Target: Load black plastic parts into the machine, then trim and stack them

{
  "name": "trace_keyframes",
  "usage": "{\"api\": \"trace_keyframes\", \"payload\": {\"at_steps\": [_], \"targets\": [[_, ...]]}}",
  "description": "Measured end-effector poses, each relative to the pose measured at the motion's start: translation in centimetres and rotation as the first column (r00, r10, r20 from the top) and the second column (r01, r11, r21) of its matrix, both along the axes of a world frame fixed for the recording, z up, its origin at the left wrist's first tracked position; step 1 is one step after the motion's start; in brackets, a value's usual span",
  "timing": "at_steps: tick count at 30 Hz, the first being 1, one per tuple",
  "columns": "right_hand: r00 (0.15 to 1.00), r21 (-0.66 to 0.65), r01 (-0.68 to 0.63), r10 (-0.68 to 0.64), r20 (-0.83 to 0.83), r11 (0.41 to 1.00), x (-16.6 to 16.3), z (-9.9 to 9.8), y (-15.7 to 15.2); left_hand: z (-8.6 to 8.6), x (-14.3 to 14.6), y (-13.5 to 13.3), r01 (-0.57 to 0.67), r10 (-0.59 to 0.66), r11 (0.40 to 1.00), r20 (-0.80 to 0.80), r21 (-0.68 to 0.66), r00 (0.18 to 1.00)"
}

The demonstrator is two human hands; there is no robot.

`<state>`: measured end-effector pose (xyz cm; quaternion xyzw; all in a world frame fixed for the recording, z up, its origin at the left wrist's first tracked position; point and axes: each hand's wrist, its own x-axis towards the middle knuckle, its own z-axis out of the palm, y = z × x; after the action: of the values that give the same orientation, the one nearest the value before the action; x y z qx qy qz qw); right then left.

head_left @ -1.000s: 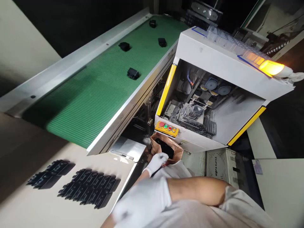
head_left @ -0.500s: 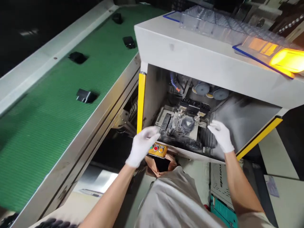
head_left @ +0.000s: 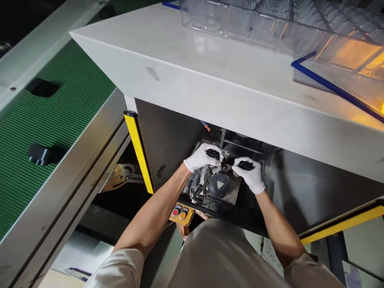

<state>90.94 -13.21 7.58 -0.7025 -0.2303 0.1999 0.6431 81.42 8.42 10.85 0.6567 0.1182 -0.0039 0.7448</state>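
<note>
Both hands wear white gloves and reach inside a machine bay. My left hand is closed around a small black part, its studded face turned up. To the right, my right hand grips a second black part of much the same look. What these parts are, I cannot make out. Just below the hands lies a round dark motor-like unit with a pale triangle label, on a metal plate beside bundled cables.
A white machine hood overhangs the bay, with clear plastic trays on top. Yellow posts flank the opening. A button box sits at the front edge. On the left, a green conveyor belt carries black parts.
My view has moved in closer to the machine. Both hands have gone from apart at the bay's front to deeper inside, nearer together, and each now holds a black part.
</note>
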Motion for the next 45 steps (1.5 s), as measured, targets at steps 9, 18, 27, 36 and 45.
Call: {"api": "trace_keyframes", "payload": {"at_steps": [9, 18, 27, 36, 45], "targets": [[0.996, 0.005, 0.078, -0.078, 0.047, 0.997, -0.6, 1.1, 0.8, 0.4, 0.3, -0.6, -0.084, 0.087, 0.992, -0.031, 0.096, 0.996], [0.994, 0.008, 0.108, -0.108, 0.026, 0.994, -1.0, 1.7, 1.0, 0.5, 0.3, -0.6, -0.112, 0.113, 0.984, 0.002, 0.135, 0.994], [0.995, -0.034, 0.096, -0.095, 0.035, 0.995, -0.7, 2.0, 0.9, 0.2, 0.3, -0.8, -0.131, 0.13, 0.984, 0.013, 0.124, 0.991], [0.991, -0.071, 0.131, -0.131, 0.006, 0.989, -0.8, 2.7, 1.0, 0.2, -0.1, -0.7, -0.11, 0.103, 0.98, 0.055, 0.167, 0.993], [0.994, -0.061, 0.107, -0.105, 0.044, 0.992, -0.5, 2.3, 0.8, -1.9, 1.1, -5.6, -0.739, 0.713, 0.544, 0.246, 0.397, 0.657]]}}
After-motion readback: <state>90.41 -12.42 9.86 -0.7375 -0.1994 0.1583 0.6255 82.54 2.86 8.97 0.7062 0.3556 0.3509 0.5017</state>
